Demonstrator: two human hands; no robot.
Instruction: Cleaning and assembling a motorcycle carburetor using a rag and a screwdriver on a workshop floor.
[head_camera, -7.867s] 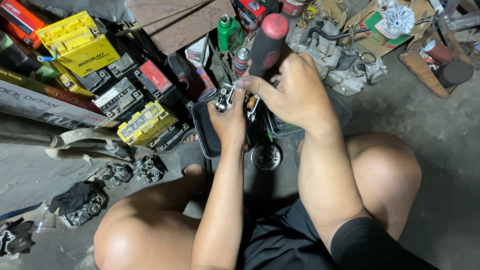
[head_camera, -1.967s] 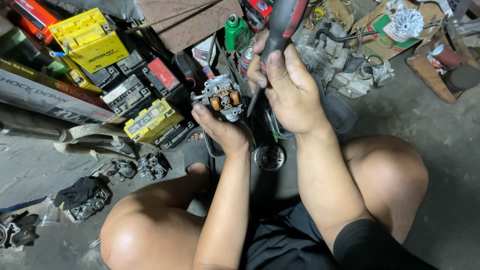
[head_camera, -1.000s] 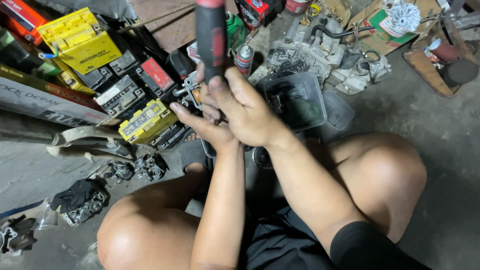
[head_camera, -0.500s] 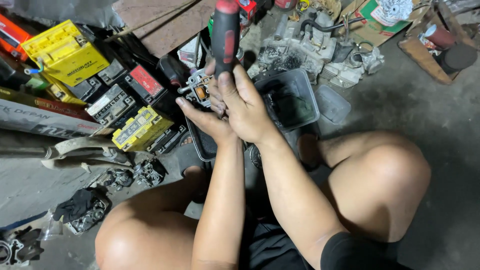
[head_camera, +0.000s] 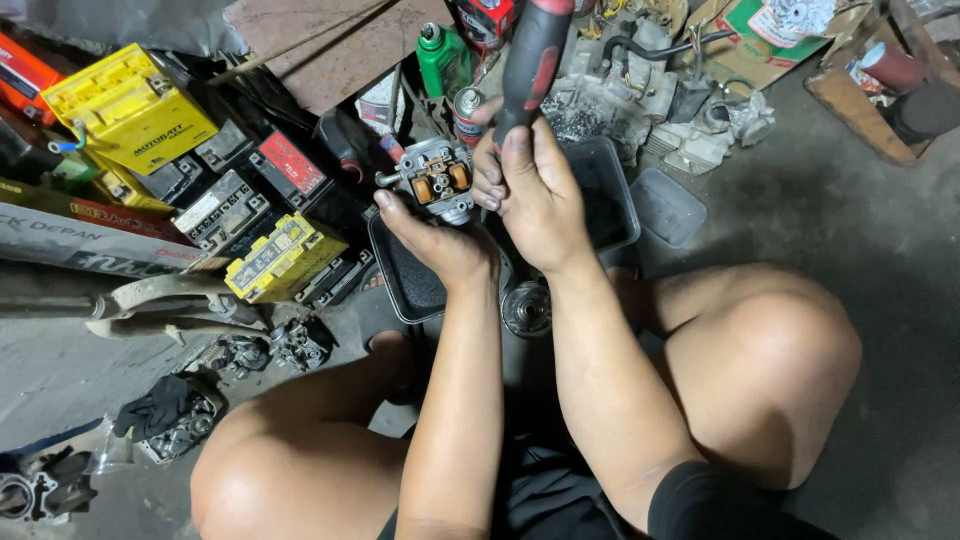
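Note:
My left hand (head_camera: 432, 238) holds a small metal carburetor body (head_camera: 437, 180) with two orange floats showing on top. My right hand (head_camera: 530, 190) grips a screwdriver by its black and red handle (head_camera: 533, 58); the handle points up and away from me, and the shaft is hidden behind my fingers beside the carburetor. Both hands are raised above a black plastic tray (head_camera: 405, 280) on the floor between my knees.
Yellow and black batteries (head_camera: 130, 105) (head_camera: 283, 256) lie stacked at the left. A green bottle (head_camera: 441, 58), a spray can (head_camera: 467, 110) and grey engine parts (head_camera: 640, 80) sit beyond the tray. A clear lid (head_camera: 667, 206) lies at the right. A round metal part (head_camera: 526, 308) rests below my wrists.
The screwdriver handle has tilted from upright to leaning right. The carburetor has turned so its orange floats face me. My view has shifted slightly.

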